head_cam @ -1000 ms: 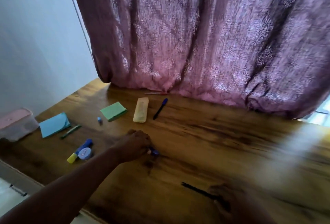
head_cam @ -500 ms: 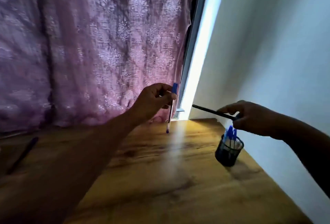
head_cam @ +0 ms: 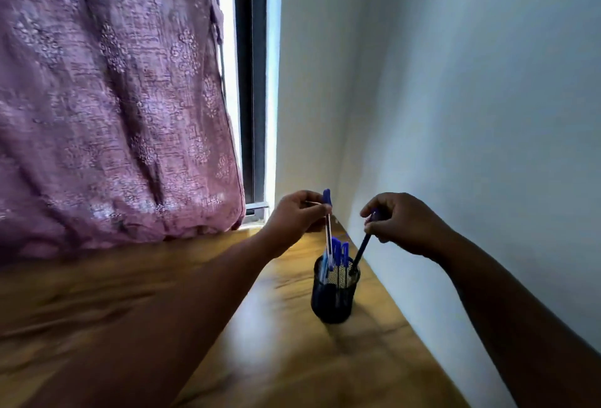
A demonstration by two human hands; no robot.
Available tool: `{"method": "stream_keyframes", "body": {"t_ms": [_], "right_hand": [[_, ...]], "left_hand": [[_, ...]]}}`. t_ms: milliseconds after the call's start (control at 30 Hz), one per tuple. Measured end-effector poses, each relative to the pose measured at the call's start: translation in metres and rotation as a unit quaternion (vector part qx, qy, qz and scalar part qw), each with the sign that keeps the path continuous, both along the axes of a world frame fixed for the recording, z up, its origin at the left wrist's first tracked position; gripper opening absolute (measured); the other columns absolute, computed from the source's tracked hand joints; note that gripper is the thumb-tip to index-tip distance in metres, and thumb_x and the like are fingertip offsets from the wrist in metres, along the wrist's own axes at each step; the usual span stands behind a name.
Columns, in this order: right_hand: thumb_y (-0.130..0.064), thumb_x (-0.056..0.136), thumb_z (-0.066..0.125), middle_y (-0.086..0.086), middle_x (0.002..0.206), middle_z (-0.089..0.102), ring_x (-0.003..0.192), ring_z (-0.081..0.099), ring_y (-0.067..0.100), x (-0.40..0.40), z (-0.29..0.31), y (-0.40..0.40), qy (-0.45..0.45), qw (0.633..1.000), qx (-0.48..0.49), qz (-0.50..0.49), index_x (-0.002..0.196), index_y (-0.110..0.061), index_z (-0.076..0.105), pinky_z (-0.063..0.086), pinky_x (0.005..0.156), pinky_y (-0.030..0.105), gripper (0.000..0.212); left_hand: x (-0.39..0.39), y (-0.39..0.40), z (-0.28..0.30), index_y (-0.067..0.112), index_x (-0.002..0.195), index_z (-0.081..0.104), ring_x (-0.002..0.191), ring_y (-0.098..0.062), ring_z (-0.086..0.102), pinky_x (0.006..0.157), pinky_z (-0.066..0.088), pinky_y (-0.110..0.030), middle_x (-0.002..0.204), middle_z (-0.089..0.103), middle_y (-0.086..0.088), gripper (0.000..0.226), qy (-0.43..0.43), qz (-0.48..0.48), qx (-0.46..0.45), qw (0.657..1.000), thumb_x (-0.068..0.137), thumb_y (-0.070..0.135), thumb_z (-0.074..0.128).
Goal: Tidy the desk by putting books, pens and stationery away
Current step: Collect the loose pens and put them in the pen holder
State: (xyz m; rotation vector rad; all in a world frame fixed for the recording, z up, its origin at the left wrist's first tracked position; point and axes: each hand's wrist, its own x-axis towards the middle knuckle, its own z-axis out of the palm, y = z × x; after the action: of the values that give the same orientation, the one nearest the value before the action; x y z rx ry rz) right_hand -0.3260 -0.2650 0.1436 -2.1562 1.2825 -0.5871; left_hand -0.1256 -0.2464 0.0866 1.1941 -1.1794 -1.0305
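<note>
Two bare forearms reach in from 7 and 5 o'clock over a wooden desk (head_cam: 266, 352), whose near and left parts are blurred. A little past them, at about 6 o'clock of centre, a black mesh pen cup (head_cam: 333, 297) stands upright on the desk, near the wall edge but apart from it, with several blue-capped pens (head_cam: 340, 253) standing in it. Above the cup at 11 o'clock, the left hand (head_cam: 294, 217) is pinched shut on a clear pen with a blue cap (head_cam: 328, 223), held nearly upright, cap up; its lower end dips among the pens in the cup. Above the cup at 1 o'clock, the right hand (head_cam: 401, 222) is closed on the top of a dark pen (head_cam: 359, 253), which slants down toward 7 o'clock with its tip inside the cup's rim. The two hands are apart, with nothing between them and the cup's mouth. Beyond the hands, at 9 to 11 o'clock, a mauve patterned curtain (head_cam: 107, 108) hangs down to the desk's back edge. At 12 o'clock a bright strip of window with a dark frame (head_cam: 250, 82) shows beside the curtain. A plain pale wall (head_cam: 455, 98) fills 1 to 4 o'clock, running along the desk's right edge.
</note>
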Motion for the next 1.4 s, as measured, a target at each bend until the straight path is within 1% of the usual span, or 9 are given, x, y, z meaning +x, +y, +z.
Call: {"method": "stream_keyframes", "body": {"t_ms": [300, 433, 600, 800, 933, 1100, 1167, 1300, 1400], "right_hand": [[-0.011, 0.071, 0.074, 0.007, 0.079, 0.07, 0.068, 0.066, 0.02, 0.012, -0.065, -0.027, -0.043, 0.998, 0.055, 0.006, 0.089, -0.023, 0.063, 0.058, 0.073, 0.041, 0.025], [-0.013, 0.07, 0.077, 0.004, 0.084, 0.069, 0.079, 0.068, 0.021, 0.021, -0.081, -0.031, -0.047, 0.996, 0.074, -0.003, 0.091, -0.024, 0.058, 0.058, 0.072, 0.038, 0.03], [-0.017, 0.074, 0.077, 0.002, 0.092, 0.067, 0.074, 0.062, 0.008, 0.027, -0.09, -0.03, -0.042, 0.998, 0.049, -0.006, 0.099, -0.016, 0.063, 0.043, 0.052, 0.012, 0.029], [-0.026, 0.076, 0.075, 0.013, 0.113, 0.057, 0.091, 0.053, 0.023, 0.046, -0.08, -0.015, 0.021, 0.994, -0.092, -0.046, 0.12, -0.017, 0.059, 0.043, 0.075, 0.031, 0.048], [-0.024, 0.081, 0.07, 0.02, 0.112, 0.054, 0.102, 0.055, 0.038, 0.098, -0.063, 0.018, -0.009, 0.984, -0.172, -0.037, 0.115, -0.02, 0.063, 0.048, 0.081, 0.043, 0.035], [-0.013, 0.076, 0.074, 0.01, 0.098, 0.064, 0.07, 0.061, 0.029, 0.212, -0.069, 0.086, -0.004, 0.974, -0.191, 0.12, 0.098, -0.02, 0.066, 0.043, 0.066, 0.033, 0.024], [-0.015, 0.077, 0.072, 0.005, 0.103, 0.064, 0.077, 0.064, 0.028, 0.266, -0.081, 0.12, 0.018, 0.963, -0.191, 0.189, 0.098, -0.023, 0.066, 0.045, 0.067, 0.032, 0.024], [-0.042, 0.089, 0.045, -0.005, 0.122, 0.058, 0.105, 0.063, 0.022, 0.384, -0.125, 0.181, 0.103, 0.947, -0.117, 0.28, 0.119, -0.033, 0.058, 0.051, 0.084, 0.034, 0.034], [-0.036, 0.087, 0.052, -0.003, 0.099, 0.063, 0.095, 0.064, 0.019, 0.472, -0.147, 0.219, 0.092, 0.952, -0.008, 0.29, 0.103, -0.023, 0.065, 0.047, 0.077, 0.029, 0.025]], "left_hand": [[-0.008, -0.014, -0.049, 0.015, 0.087, 0.068, 0.074, -0.014, 0.063, 0.067, 0.052, -0.028, 0.079, 0.068, -0.005, 0.007, -0.107, 0.0, 0.064, 0.992, 0.082, 0.011, 0.071], [-0.005, -0.017, -0.062, 0.012, 0.082, 0.071, 0.08, -0.021, 0.063, 0.086, 0.053, -0.044, 0.086, 0.07, -0.018, 0.006, -0.132, -0.004, 0.061, 0.989, 0.079, 0.008, 0.073], [-0.006, -0.01, -0.069, 0.006, 0.087, 0.073, 0.064, -0.006, 0.058, 0.072, 0.049, -0.03, 0.075, 0.068, -0.001, 0.016, -0.151, 0.022, 0.08, 0.985, 0.075, 0.015, 0.079], [0.022, 0.034, -0.063, 0.012, 0.095, 0.074, 0.061, 0.01, 0.055, 0.071, 0.046, -0.017, 0.079, 0.066, 0.01, 0.025, -0.202, 0.054, 0.08, 0.975, 0.078, 0.031, 0.077], [0.09, 0.091, -0.055, 0.015, 0.099, 0.074, 0.063, 0.009, 0.055, 0.064, 0.039, -0.011, 0.083, 0.068, 0.007, 0.025, -0.3, 0.071, 0.099, 0.946, 0.083, 0.035, 0.071], [0.226, 0.178, -0.05, 0.006, 0.098, 0.072, 0.084, -0.006, 0.061, 0.079, 0.049, -0.023, 0.094, 0.073, -0.007, 0.018, -0.321, 0.145, 0.127, 0.927, 0.086, 0.019, 0.07], [0.302, 0.219, -0.054, 0.01, 0.104, 0.07, 0.088, -0.009, 0.063, 0.078, 0.048, -0.02, 0.104, 0.072, -0.008, 0.021, -0.375, 0.183, 0.142, 0.898, 0.087, 0.023, 0.067], [0.443, 0.291, -0.063, 0.02, 0.112, 0.066, 0.097, -0.008, 0.054, 0.092, 0.044, -0.028, 0.111, 0.064, 0.002, 0.021, -0.456, 0.248, 0.186, 0.834, 0.093, 0.025, 0.057], [0.528, 0.33, -0.08, 0.012, 0.091, 0.069, 0.086, -0.013, 0.058, 0.085, 0.041, -0.028, 0.1, 0.065, -0.012, 0.015, -0.433, 0.3, 0.22, 0.821, 0.09, 0.021, 0.058]]}}
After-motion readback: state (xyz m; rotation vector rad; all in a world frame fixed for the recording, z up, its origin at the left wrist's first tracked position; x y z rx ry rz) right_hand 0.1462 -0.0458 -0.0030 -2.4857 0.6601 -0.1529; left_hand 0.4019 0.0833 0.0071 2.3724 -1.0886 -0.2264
